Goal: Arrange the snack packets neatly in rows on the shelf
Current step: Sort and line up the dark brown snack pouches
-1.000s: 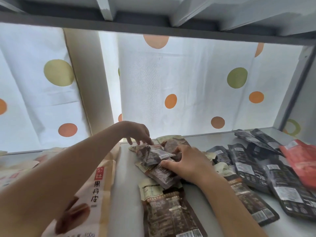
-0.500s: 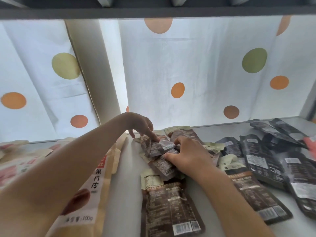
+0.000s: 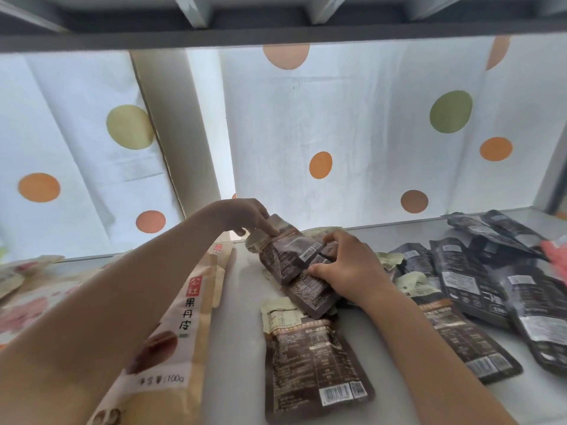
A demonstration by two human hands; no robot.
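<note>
Gathering brown packets into a stack on the shelf

Nearest, one brown packet is lying flat; beyond it, the right hand is gripping the loose pile while the left hand is pinching the top packet, probably squaring edges next

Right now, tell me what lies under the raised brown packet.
Under the raised brown packet, another brown packet lies flat; the right hand hides whatever lies further right.

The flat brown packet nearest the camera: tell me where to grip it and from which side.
Pinch the brown packet at its near barcode edge, coming from the front. It lies flat and unobstructed on the shelf, while its pale far end sits beside the pile the right hand holds.
</note>
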